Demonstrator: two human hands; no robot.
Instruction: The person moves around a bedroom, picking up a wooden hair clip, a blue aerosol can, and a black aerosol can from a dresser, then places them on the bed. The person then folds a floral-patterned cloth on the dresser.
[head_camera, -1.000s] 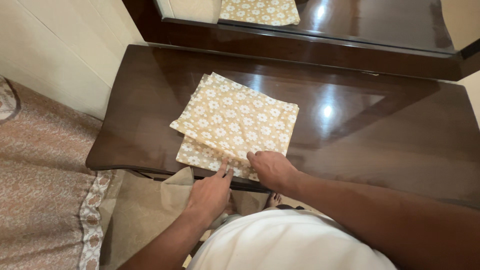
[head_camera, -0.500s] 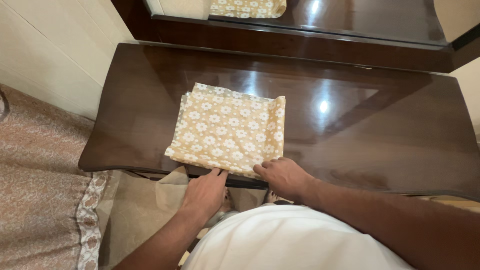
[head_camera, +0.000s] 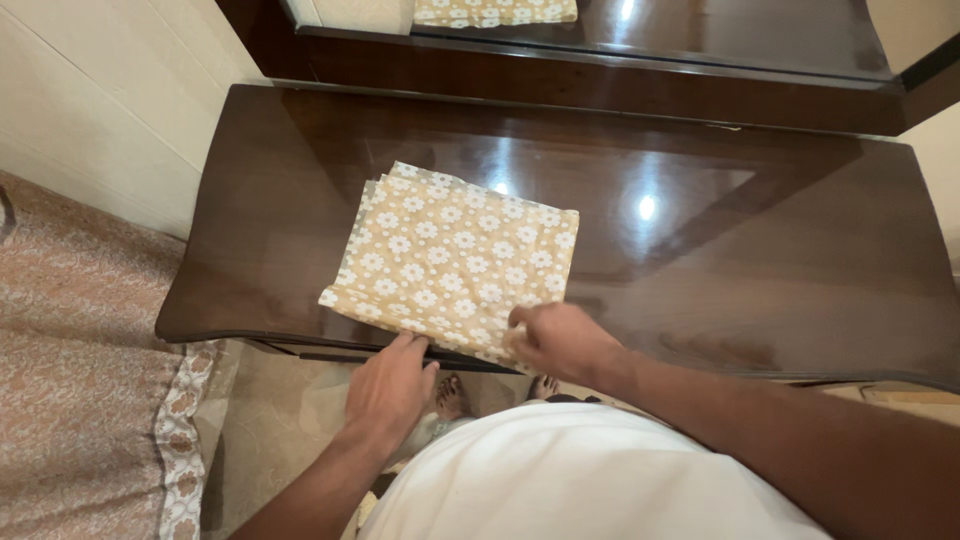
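While the folded cloth (head_camera: 455, 262) lies flat near the front edge of the dark glossy desk (head_camera: 760, 250), both hands sit at its near side. The cloth is beige with small white flowers, folded into a rough square of several layers, its left edges slightly fanned. The right hand (head_camera: 556, 340) is curled over the near right corner, fingers closed on a bit of the fabric there. The left hand (head_camera: 388, 385) lies at the desk's front edge with its fingertips touching the near edge of the cloth; its fingers are loosely together and grip nothing that shows. I judge the step in hand to be squaring up the folded cloth, lining the layers before a further fold or a lift. A next move would call for a firm pinch on both near corners, with all layers caught together so the stack does not slide apart on the slick wood. A mirror (head_camera: 640, 30) stands behind the desk, a patterned bedspread (head_camera: 70, 350) to the left.
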